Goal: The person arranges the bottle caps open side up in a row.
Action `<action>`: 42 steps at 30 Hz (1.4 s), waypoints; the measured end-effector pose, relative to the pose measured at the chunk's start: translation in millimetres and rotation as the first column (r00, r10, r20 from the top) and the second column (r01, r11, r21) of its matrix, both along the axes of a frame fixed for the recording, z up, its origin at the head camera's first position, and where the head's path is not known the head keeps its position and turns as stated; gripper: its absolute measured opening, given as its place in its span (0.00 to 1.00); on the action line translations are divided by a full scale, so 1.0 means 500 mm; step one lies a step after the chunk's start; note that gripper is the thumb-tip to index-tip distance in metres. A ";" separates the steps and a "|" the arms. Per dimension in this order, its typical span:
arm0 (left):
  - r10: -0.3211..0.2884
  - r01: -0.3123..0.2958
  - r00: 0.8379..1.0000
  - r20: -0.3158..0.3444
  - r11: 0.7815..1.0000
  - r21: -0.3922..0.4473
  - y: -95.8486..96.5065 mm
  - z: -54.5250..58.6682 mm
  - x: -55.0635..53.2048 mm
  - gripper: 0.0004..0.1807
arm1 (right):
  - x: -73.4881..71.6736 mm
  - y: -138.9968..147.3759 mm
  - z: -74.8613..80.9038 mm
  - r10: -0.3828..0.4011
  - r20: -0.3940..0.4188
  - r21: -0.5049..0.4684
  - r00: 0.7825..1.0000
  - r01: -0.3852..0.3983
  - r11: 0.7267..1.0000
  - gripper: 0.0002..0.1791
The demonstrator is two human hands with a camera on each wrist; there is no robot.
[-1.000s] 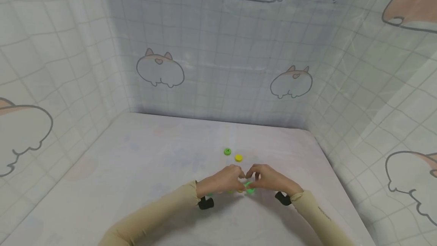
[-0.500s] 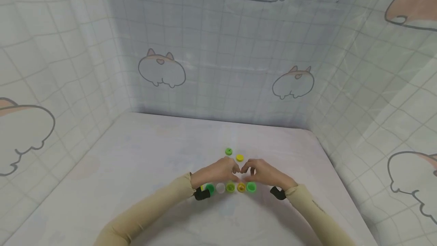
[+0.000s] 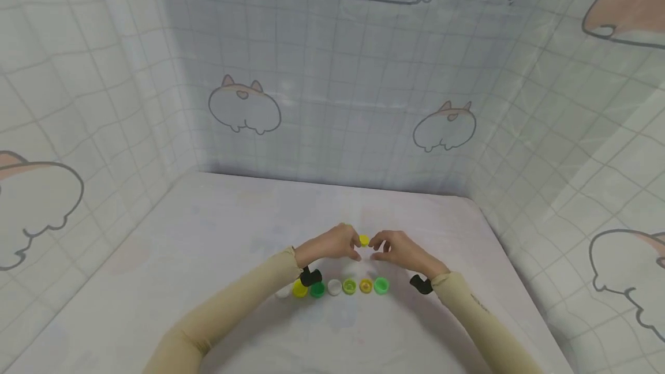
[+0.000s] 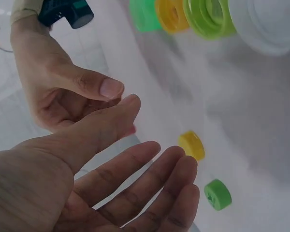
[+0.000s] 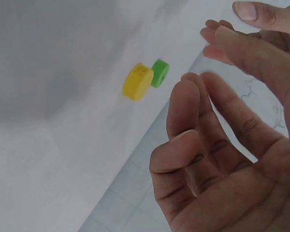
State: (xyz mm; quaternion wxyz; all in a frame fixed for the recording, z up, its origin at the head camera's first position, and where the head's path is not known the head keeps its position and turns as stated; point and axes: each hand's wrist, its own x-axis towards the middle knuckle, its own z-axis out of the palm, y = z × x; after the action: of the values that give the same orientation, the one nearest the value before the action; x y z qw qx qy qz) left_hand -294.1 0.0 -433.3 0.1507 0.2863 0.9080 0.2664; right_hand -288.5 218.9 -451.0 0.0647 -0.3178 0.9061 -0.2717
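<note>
Both hands hover over the table with relaxed, slightly bent fingers and nothing held. My left hand (image 3: 333, 242) is just left of a yellow bottle cap (image 3: 363, 240), its fingertips close to the cap's edge in the head view. On the cap's other side is my right hand (image 3: 402, 249), thumb and fingers apart. In the left wrist view a green bottle cap (image 4: 217, 194) lies beside the yellow cap (image 4: 191, 145), beyond the fingers. The right wrist view shows the yellow cap (image 5: 137, 82) overlapping the green cap (image 5: 159, 73). From the head, the left hand mostly hides the green cap.
Nearer the body, several caps stand in a row, including a yellow one (image 3: 299, 288), a dark green one (image 3: 317, 290), a white one (image 3: 335, 287), a lime one (image 3: 350, 286), an orange one (image 3: 366, 285) and a bright green one (image 3: 381, 286). Patterned curtains (image 3: 332, 103) enclose the table.
Both hands have moved forward from the row to the two far caps and spread slightly apart. The row of caps is now uncovered, while the far green cap has become mostly hidden.
</note>
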 end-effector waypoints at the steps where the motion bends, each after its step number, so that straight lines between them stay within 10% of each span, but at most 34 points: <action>1: 0.004 -0.004 1.000 0.003 1.000 -0.002 0.002 0.000 -0.005 0.20 | -0.004 0.000 -0.001 -0.005 -0.004 -0.005 1.000 0.005 1.000 0.18; 16: 0.117 -0.116 0.993 -0.030 0.993 0.032 0.041 -0.033 -0.076 0.22 | -0.057 -0.007 -0.031 -0.109 0.037 -0.041 0.993 0.110 0.993 0.25; 42: 0.113 -0.113 0.991 -0.069 0.994 0.013 0.057 -0.075 -0.098 0.13 | -0.094 -0.035 -0.075 -0.183 0.083 -0.033 0.980 0.186 0.982 0.15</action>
State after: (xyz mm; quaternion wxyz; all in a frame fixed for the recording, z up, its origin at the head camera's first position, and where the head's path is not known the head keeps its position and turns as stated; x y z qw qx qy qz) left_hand -342.8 28.6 -470.5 0.1022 0.2443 0.9261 0.2686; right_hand -335.7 201.6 -488.3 0.0688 -0.2227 0.9227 -0.3071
